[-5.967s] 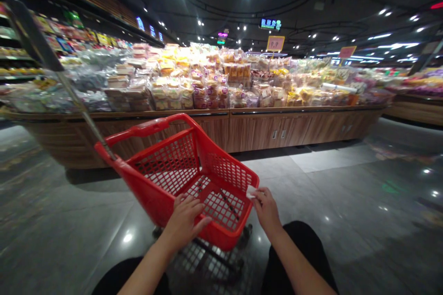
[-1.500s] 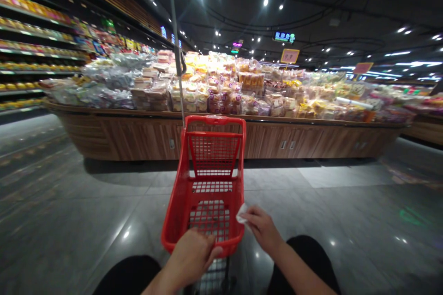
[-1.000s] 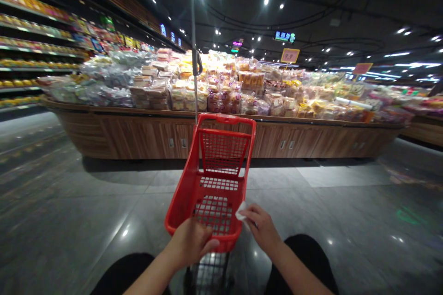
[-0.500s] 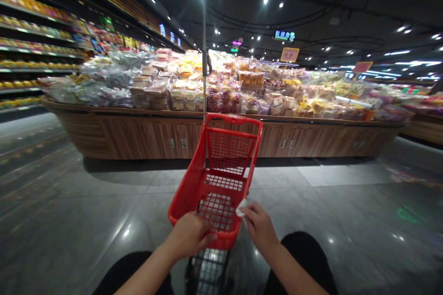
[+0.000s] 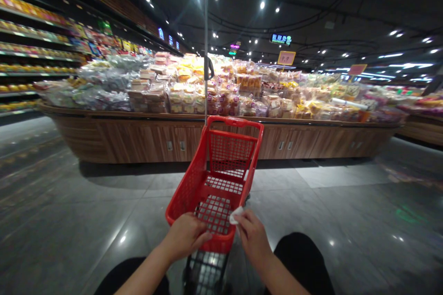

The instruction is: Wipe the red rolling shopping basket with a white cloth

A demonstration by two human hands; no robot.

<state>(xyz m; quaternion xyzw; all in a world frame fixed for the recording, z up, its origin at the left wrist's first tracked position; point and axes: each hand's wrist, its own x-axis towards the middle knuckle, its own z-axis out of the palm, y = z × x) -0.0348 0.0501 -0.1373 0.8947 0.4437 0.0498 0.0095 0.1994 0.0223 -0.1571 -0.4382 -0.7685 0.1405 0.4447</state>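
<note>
A red plastic shopping cart point(image 5: 188, 193) stands right before me, its slatted basket holding nothing that I can see. My left hand point(image 5: 188, 235) is closed over the near rim of the basket, toward its left corner. At the near right corner, my right hand point(image 5: 252, 230) pinches a crumpled white tissue point(image 5: 236, 215) between thumb and fingers, with the tissue against the red rim. A thin upright pole point(image 5: 206, 23) rises from the cart's far left corner, with a black strap point(image 5: 211, 69) partway up.
Beyond the cart runs a long wooden display counter point(image 5: 138, 140) heaped with packaged bread and snacks point(image 5: 221, 85). Shelves of goods point(image 5: 34, 55) line the left side. A price sign point(image 5: 286, 57) stands above the heap. Grey tiled floor point(image 5: 311, 207) surrounds the cart.
My right hand has moved slightly left and down along the cart's right rim with the tissue. My left hand stays on the near rim. The view has shifted a little.
</note>
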